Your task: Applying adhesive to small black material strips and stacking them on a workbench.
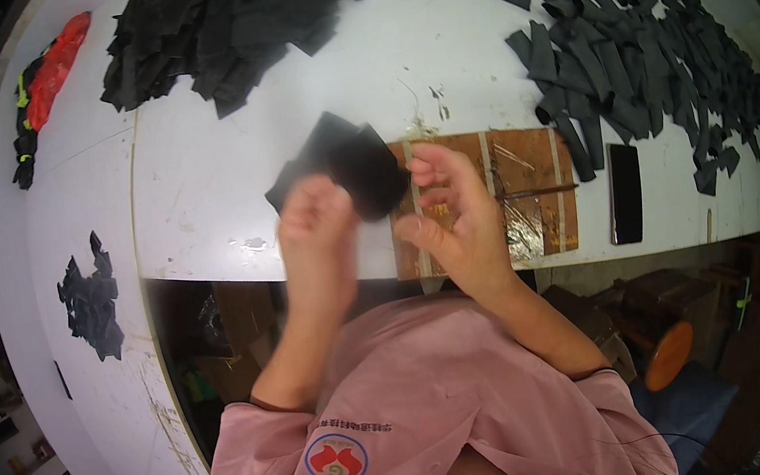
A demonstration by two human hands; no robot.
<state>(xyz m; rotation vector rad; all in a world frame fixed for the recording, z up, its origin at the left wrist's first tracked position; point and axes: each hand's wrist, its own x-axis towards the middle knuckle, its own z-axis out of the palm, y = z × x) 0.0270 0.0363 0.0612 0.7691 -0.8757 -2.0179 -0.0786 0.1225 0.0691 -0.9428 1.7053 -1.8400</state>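
Your left forearm angles up and slightly right from its pink sleeve, and your left hand (314,218), blurred, bends its fingers over the lower-left part of the black fabric piece (366,171); you can't tell from this view whether they grip it. That piece sits between your hands, above the worktop (199,195). Your right forearm slants up and left, the right hand (423,197) half open in front of the brown board (526,166), fingers curled, thumb apart, fingertips just beside the fabric's right edge.
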